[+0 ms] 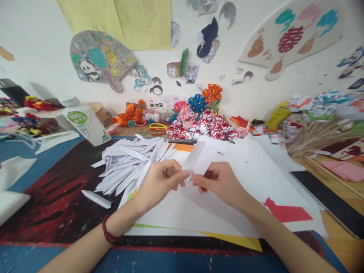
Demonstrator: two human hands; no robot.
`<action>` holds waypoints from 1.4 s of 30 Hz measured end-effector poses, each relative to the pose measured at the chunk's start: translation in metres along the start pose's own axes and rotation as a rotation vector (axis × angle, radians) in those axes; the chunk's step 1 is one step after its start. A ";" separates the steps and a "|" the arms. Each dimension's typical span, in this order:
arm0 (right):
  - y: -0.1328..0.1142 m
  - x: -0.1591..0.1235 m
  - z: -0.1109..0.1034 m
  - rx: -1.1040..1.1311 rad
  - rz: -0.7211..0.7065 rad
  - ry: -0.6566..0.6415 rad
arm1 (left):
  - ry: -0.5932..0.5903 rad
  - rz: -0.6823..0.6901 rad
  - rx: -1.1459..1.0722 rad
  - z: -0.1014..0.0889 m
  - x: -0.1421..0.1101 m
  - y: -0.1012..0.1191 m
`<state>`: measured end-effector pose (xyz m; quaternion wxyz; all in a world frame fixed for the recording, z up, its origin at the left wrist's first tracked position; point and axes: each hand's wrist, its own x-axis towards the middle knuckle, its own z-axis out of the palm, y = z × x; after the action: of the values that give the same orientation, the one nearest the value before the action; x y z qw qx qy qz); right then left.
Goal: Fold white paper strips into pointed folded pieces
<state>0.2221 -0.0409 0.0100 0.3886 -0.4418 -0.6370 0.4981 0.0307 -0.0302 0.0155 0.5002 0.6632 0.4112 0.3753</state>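
Note:
My left hand [160, 181] and my right hand [220, 180] meet at the middle of the table, both pinching a small white paper strip [200, 157] that tilts up and away between them. Fingers of both hands are closed on its lower edge. A dark red band circles my left wrist. Just left of my left hand lies a heap of folded white paper strips [132, 165]. Under my hands are large white paper sheets [250, 178], with a red paper piece [287, 212] near my right forearm.
Paper flowers in red-white [204, 128], orange [131, 113], blue [197, 102] and pink stand at the back. A white carton [85, 123] sits back left, wooden sticks [309, 138] back right, a black flat slab [330, 201] at right. Stickers and yellow paper cover the wall.

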 end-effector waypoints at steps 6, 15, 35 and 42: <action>0.001 0.002 -0.001 0.123 0.004 -0.077 | 0.071 0.018 0.056 0.002 -0.002 0.001; 0.001 0.002 -0.001 0.185 0.002 -0.114 | 0.152 0.092 0.209 0.005 -0.008 0.001; -0.004 0.002 -0.001 0.039 0.034 0.011 | 0.167 0.159 0.309 0.010 -0.011 0.005; -0.004 0.002 -0.002 0.040 0.030 0.049 | 0.116 0.098 0.256 0.009 -0.010 0.005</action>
<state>0.2230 -0.0385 0.0141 0.4052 -0.4554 -0.6105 0.5057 0.0353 -0.0436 0.0175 0.3681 0.7180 0.4512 0.3813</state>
